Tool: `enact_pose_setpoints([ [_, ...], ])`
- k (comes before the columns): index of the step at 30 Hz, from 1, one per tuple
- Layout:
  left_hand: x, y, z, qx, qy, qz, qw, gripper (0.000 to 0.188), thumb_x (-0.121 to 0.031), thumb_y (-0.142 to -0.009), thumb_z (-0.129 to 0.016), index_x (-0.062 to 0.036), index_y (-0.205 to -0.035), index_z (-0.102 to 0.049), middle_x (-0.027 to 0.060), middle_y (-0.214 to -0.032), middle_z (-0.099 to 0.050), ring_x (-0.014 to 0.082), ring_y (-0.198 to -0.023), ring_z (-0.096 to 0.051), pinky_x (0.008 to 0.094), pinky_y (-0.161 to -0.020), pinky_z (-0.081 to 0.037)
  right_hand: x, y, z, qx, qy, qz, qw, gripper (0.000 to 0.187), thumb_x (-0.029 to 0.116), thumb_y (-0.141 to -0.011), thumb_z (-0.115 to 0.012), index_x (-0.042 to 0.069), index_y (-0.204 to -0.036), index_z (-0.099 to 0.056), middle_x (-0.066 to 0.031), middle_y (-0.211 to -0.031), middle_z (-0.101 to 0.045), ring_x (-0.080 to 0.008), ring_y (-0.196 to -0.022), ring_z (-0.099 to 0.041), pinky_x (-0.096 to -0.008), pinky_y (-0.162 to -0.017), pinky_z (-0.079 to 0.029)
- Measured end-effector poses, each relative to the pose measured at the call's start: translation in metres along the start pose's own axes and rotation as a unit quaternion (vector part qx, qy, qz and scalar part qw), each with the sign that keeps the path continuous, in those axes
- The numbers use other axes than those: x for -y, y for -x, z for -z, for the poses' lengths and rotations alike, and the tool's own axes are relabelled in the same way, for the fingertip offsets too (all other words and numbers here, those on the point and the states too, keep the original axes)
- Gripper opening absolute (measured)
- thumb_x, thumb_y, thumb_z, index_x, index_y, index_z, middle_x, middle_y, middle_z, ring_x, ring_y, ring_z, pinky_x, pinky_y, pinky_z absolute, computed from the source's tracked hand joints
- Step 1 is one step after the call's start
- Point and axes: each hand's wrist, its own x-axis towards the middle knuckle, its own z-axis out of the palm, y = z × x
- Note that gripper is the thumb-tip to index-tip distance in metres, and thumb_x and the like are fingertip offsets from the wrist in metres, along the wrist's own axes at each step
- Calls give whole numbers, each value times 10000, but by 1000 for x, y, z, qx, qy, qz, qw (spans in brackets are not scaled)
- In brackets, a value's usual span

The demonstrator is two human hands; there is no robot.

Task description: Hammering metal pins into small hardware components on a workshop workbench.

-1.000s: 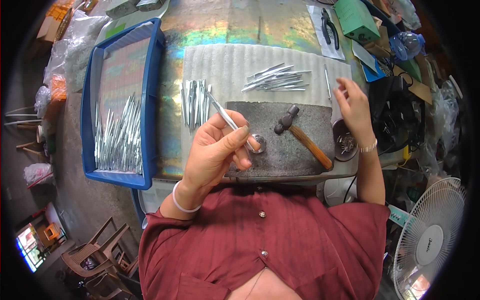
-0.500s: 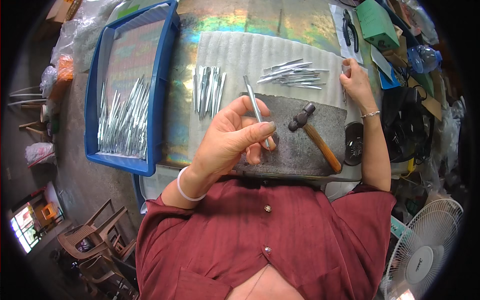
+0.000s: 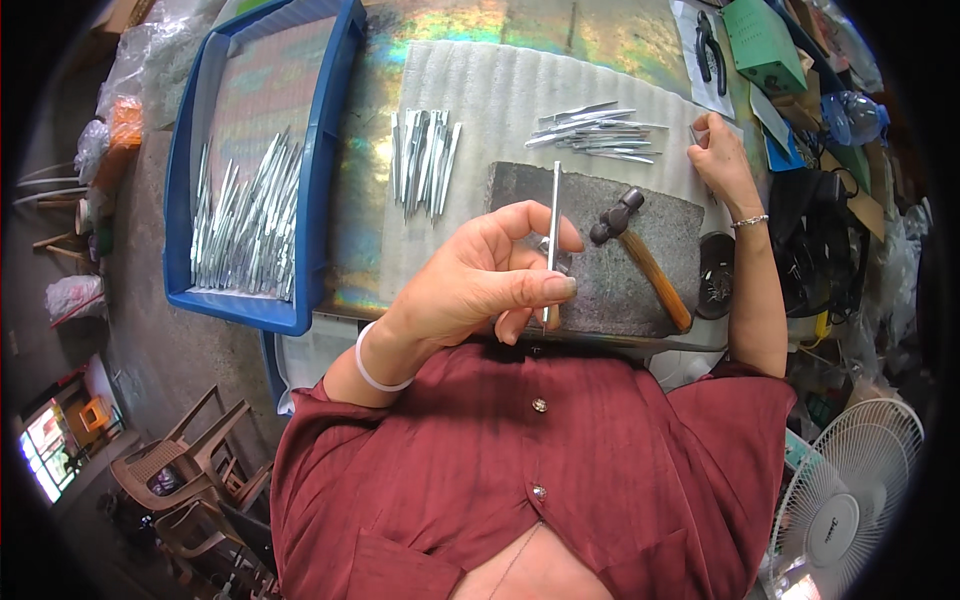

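Note:
Between the thumb and fingers of my left hand [image 3: 465,280] is a slim, silvery metal strip [image 3: 556,215], held nearly upright above a dark grey slab [image 3: 625,300]. My right hand [image 3: 724,168] rests at the right edge of a white foam sheet [image 3: 480,85], fingers bent together; whatever they may pinch is too small to make out. On the foam, a loose pile of similar metal strips [image 3: 600,135] lies to the left of my right hand. A row of strips [image 3: 424,165] is laid out farther left. A wooden-handled ball-peen hammer [image 3: 652,275] lies on the slab.
A blue tray [image 3: 318,150] with many metal strips stands on the left. Black-handled pliers [image 3: 709,55] and a green box [image 3: 763,45] sit at the back right. A clear plastic bottle [image 3: 852,118] is beyond them. A white fan [image 3: 845,510] stands at lower right.
The strip in my left hand has turned from leaning left to nearly upright, and that hand has shifted slightly right. A thin piece seen under my right fingers no longer shows.

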Motion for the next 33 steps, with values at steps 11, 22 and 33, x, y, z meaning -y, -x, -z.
enact_pose_setpoints([
  [11,0,4,0,12,-27,17,999,372,-98,-825,-703,-34,-1136,-509,19,-653,-598,44,-433,-487,158,-387,-344,5,11,23,-49,-23,-19,998,253,142,-752,-573,-21,-942,-608,-200,-841,-644,-330,-815,-640,-376,-730,-483],
  [22,23,4,-10,24,-385,-214,897,99,-87,-873,-629,-13,-933,-605,60,-665,-532,108,-546,-529,256,-509,-423,141,135,78,181,-473,124,853,159,-8,-848,-609,-18,-991,-539,-9,-784,-543,-36,-675,-519,-169,-584,-421],
  [33,31,7,-18,-38,-463,-323,825,211,-51,-821,-659,-13,-1022,-608,102,-749,-617,221,-620,-613,306,-547,-474,166,155,45,64,-557,127,818,78,16,-873,-615,-42,-924,-603,-57,-794,-587,-81,-614,-597,-209,-532,-483],
])
